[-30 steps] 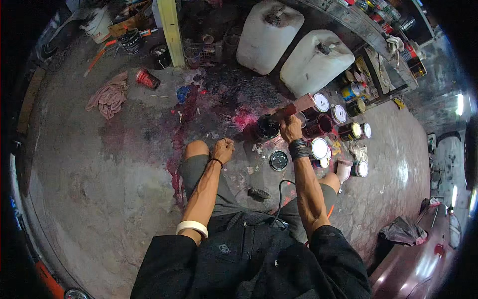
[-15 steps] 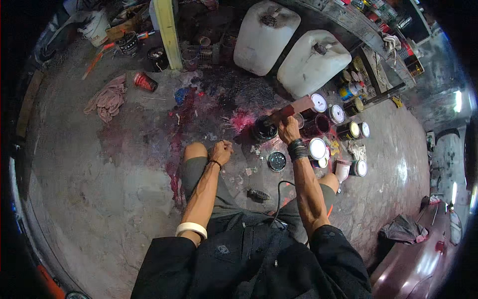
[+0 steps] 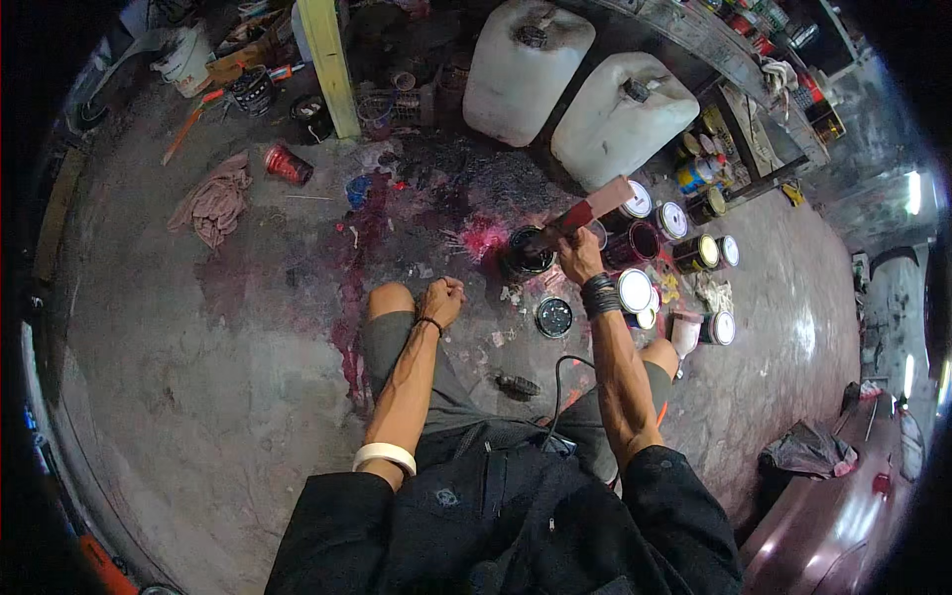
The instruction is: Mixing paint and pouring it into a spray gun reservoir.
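Note:
My right hand [image 3: 581,257] is closed round a flat, paint-stained stir stick [image 3: 597,204]. Its reddish broad end points up and right, while the dark lower end reaches the mouth of an open can of dark paint [image 3: 527,260]; the tip is hidden there. Just nearer to me lies a round, black-smeared lid [image 3: 553,317]. My left hand [image 3: 441,301] rests by my left knee, fingers curled in, with nothing visible in them. Right of the stick stands another open can, dark red inside [image 3: 635,244].
Several lidded paint cans [image 3: 635,291] crowd the right side. A spray gun [image 3: 685,333] stands by my right knee. Two white jerrycans [image 3: 526,74] stand beyond. Left lie a pink rag [image 3: 213,198] and a red cup [image 3: 288,165]. A dark handheld object [image 3: 518,385] lies between my legs.
The stir stick's upper end has shifted a little up and right with my right hand. My left hand stays in place, and the whole view has shifted slightly.

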`<state>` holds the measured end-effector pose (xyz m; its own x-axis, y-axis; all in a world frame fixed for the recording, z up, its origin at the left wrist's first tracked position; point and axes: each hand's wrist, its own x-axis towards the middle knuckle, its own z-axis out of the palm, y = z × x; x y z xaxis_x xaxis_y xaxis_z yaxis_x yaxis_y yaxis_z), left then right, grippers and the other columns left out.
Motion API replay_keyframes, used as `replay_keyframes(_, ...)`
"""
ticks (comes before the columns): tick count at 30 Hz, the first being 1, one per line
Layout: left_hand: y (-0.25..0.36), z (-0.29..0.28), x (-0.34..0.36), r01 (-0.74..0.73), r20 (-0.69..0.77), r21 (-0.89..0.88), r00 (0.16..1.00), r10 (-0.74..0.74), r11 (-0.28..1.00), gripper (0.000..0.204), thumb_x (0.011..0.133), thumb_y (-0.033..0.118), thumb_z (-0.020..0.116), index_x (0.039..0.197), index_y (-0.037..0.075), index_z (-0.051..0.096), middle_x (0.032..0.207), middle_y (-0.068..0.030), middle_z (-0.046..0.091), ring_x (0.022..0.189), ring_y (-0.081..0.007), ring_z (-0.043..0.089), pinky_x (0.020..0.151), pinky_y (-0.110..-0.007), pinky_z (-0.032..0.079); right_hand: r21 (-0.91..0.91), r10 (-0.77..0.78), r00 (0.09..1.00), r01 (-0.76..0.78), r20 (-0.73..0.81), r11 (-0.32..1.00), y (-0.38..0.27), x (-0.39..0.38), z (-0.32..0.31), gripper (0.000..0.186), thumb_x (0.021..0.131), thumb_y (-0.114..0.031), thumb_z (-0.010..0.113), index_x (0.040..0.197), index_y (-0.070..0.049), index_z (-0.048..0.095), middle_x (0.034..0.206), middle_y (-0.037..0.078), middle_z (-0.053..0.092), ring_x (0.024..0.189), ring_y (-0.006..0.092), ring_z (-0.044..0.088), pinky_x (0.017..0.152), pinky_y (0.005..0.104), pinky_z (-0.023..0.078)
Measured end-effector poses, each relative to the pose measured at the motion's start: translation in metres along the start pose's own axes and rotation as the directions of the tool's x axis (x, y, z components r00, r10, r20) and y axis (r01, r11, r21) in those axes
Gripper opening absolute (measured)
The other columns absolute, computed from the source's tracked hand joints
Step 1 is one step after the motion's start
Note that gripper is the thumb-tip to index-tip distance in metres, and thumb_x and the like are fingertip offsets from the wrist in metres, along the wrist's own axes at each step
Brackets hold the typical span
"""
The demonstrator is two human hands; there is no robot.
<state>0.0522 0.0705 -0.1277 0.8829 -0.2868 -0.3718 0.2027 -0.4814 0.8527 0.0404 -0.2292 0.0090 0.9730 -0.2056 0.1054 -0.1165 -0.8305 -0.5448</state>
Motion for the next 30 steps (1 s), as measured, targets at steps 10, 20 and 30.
replay_keyframes(10, -0.007, 0.005, 0.003, 0.022, -0.003, -0.037, 1.000, -0.022, 0.999, 0.017, 0.096, 0.018, 0.060, 0.107, 0.008, 0.070, 0.088, -0.0059, 0.076, 0.087, -0.0211, 0.072, 0.082, -0.036, 0.054, 0.062, -0.008, 0.997, 0.013, -0.076, 0.998, -0.016, -0.004, 0.002, 0.017, 0.088, -0.013, 0.060, 0.100, -0.002, 0.066, 0.090, 0.023, 0.068, 0.090, 0.0435, 0.066, 0.075, 0.0480, 0.051)
replay_keyframes(20, -0.007, 0.004, 0.006, 0.001, 0.039, -0.013, 0.999, -0.001, 1.000, 0.020, 0.099, 0.011, 0.057, 0.113, -0.002, 0.064, 0.093, -0.0132, 0.074, 0.085, -0.0193, 0.072, 0.076, -0.032, 0.059, -0.040, -0.138, 0.971, 0.133, -0.197, 0.990, 0.001, -0.001, 0.001, 0.017, 0.088, -0.015, 0.061, 0.086, 0.002, 0.060, 0.080, 0.026, 0.064, 0.083, 0.0464, 0.063, 0.070, 0.0509, 0.049)
replay_keyframes(30, 0.010, -0.002, -0.004, -0.003, 0.014, 0.032, 1.000, 0.003, 0.999, 0.020, 0.099, 0.012, 0.056, 0.110, -0.001, 0.066, 0.093, -0.0126, 0.075, 0.085, -0.0202, 0.073, 0.077, -0.032, 0.058, 0.208, -0.089, 0.992, 0.106, -0.092, 0.972, 0.009, -0.002, -0.006, 0.020, 0.095, -0.017, 0.062, 0.101, 0.000, 0.069, 0.094, 0.019, 0.073, 0.085, 0.0284, 0.072, 0.078, 0.0388, 0.054)
